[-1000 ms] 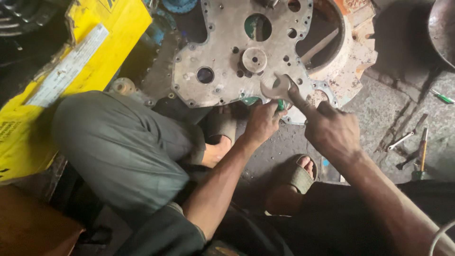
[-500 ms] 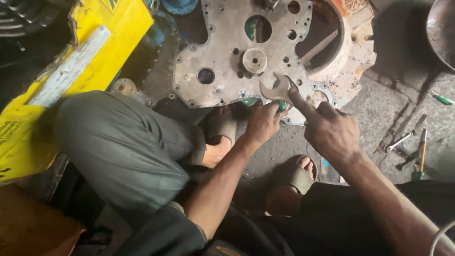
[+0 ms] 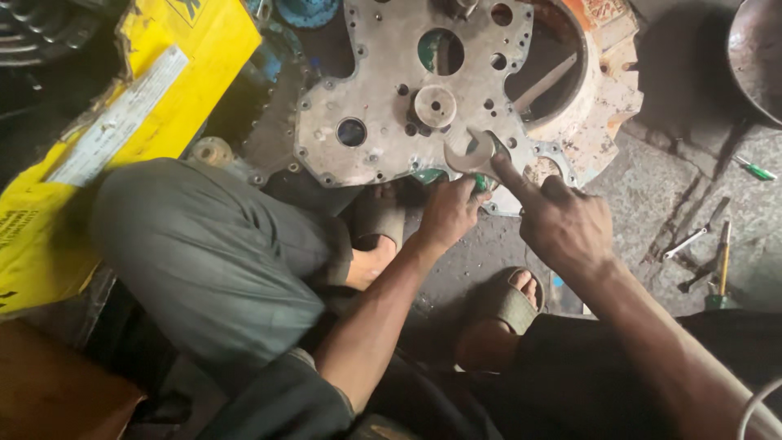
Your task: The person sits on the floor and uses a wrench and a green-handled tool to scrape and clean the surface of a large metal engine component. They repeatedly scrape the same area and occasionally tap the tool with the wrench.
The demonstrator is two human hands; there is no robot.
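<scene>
Nothing had shifted since before: left hand (image 3: 450,213) stayed clenched on the grey open-ended steel spanner (image 3: 474,155); right hand (image 3: 566,224) kept one finger on it, others curled.

My left grip (image 3: 450,213) and right grip (image 3: 566,226) are bare: no gloves, rings or watch. Both forearms are uncovered, with no sleeve in view. My left leg is clad in grey-green trousers (image 3: 208,261); my right leg is clad in darker, near-black cloth. Each foot carries an open-toed sandal (image 3: 505,305) with one broad olive-grey strap.
</scene>
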